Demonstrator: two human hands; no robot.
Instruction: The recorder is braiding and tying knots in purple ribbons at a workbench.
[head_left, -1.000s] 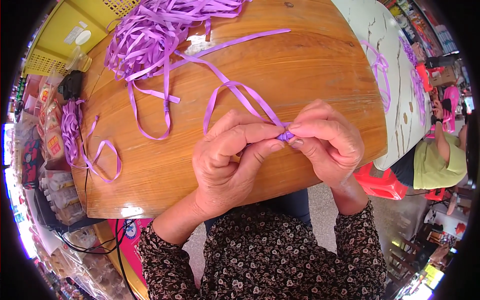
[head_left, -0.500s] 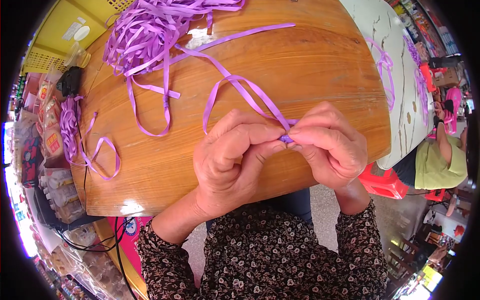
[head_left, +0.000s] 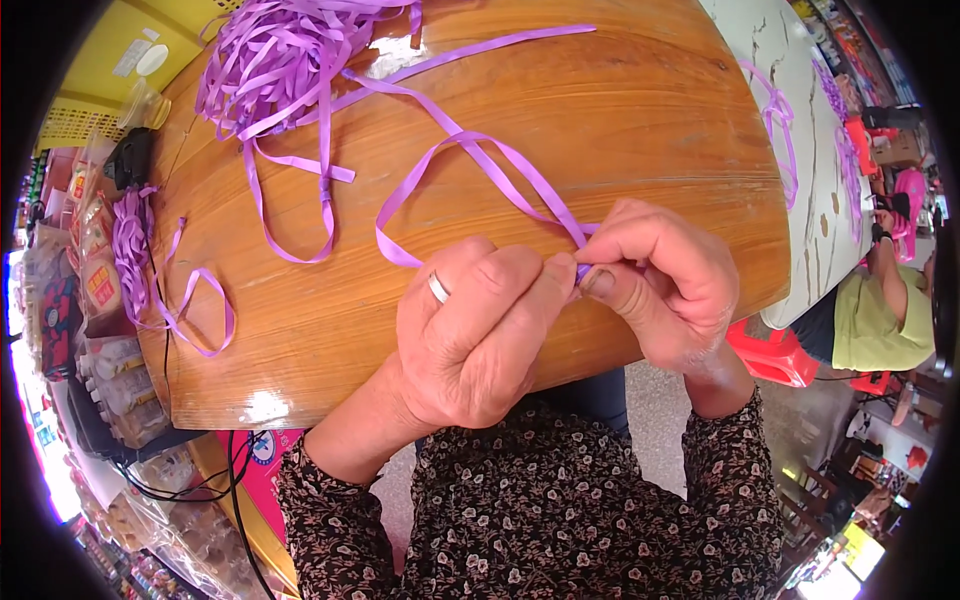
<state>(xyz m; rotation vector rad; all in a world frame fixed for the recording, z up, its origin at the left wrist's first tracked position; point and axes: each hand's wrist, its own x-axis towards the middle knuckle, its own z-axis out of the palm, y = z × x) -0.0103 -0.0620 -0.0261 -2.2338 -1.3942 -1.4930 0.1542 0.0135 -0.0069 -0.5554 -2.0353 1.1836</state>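
Observation:
My left hand [head_left: 468, 335], with a ring on one finger, is closed in a pinch at the end of a flat purple ribbon [head_left: 541, 186]. My right hand [head_left: 672, 285] pinches the same ribbon between thumb and forefinger, its fingertips almost touching the left ones. A small darker purple knot or band [head_left: 582, 271] shows between the two thumbs; its exact form is partly hidden. From there the ribbon loops left over the wooden table [head_left: 660, 130] and runs up toward a large heap of purple ribbon [head_left: 290, 65] at the far left.
A smaller ribbon bundle [head_left: 132, 240] lies at the table's left edge, near packaged goods and black cables [head_left: 235, 480]. A yellow basket [head_left: 105, 60] stands far left. To the right are a marble-patterned table [head_left: 815, 190], a red stool [head_left: 772, 355] and another person in a yellow-green top [head_left: 880, 330].
My left hand has turned so its back and ring show, with its fingers folded over the ribbon end. The ribbon loop has widened to the left. The view has shifted slightly.

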